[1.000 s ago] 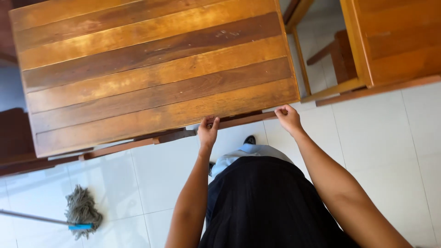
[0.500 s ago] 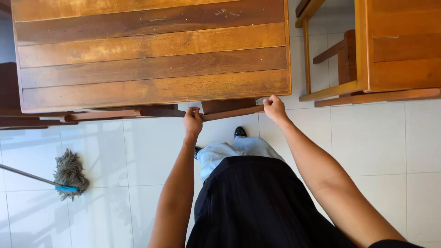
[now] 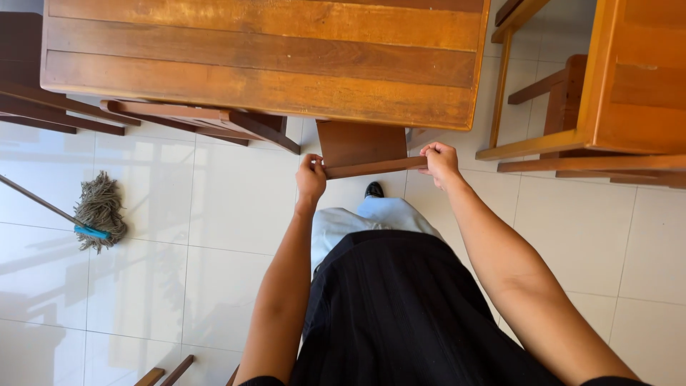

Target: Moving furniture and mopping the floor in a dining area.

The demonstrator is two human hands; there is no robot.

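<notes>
Left hand (image 3: 311,179) and right hand (image 3: 439,161) clenched on chair (image 3: 364,154) back rail under table (image 3: 264,64); best kept level, pulled evenly.

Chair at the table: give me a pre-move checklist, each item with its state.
1. Left hand grips the chair top rail's left end: ok.
2. Right hand grips the rail's right end: ok.
3. Chair seat tucked under the wooden table: ok.
4. Chair legs free of the table legs: cannot tell, hidden.
5. Mop lies on the floor, apart from the chair: ok.
6. Neighbouring chair clear of this one: ok.
</notes>
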